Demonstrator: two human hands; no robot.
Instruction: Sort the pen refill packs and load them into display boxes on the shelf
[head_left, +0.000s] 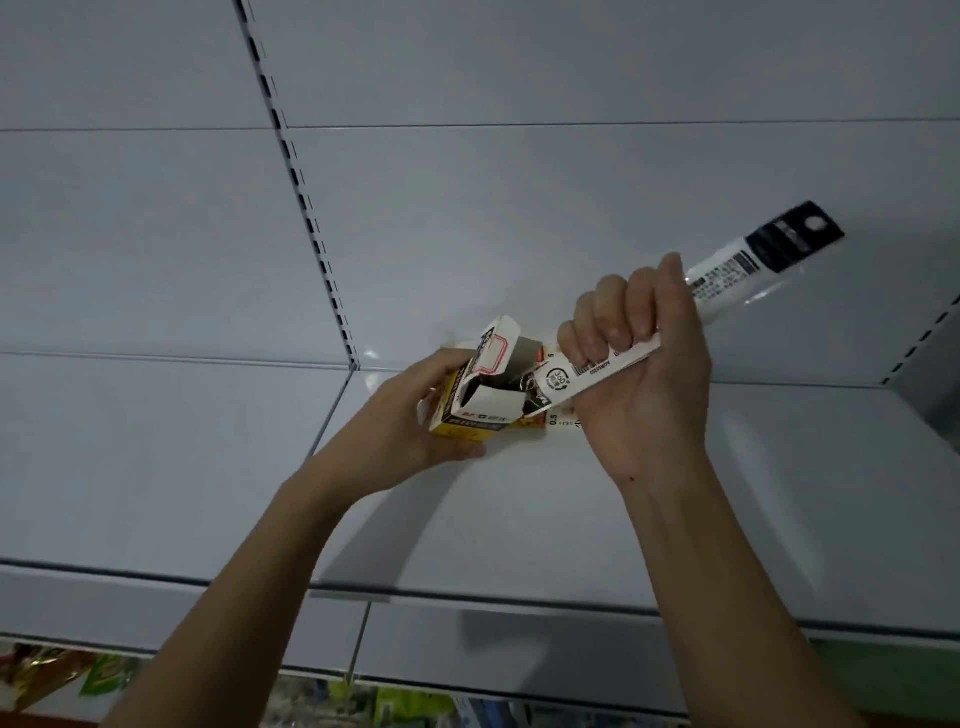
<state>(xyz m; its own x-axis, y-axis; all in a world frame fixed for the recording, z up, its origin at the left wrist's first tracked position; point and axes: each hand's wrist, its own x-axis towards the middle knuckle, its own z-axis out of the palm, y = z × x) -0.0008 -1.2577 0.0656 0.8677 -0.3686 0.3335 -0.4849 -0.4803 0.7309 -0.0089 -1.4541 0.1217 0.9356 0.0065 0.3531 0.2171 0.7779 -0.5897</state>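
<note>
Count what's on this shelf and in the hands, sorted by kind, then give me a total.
Display boxes: 2, an open box steadied by the left hand, and a second box mostly hidden behind it.
Refill pack bundles: 1, gripped in the right hand; its single packs cannot be counted.
Total: 3

Shelf (571, 519) beneath both hands: painted sheet metal, smooth, pale grey, faint sheen. Display box (467, 410) in the left hand (415, 431): printed cardboard, matt, flaps creased. Refill pack (727, 270) gripped in the right hand (639, 364): clear glossy plastic sleeve, printed paper label, black card header.
</note>
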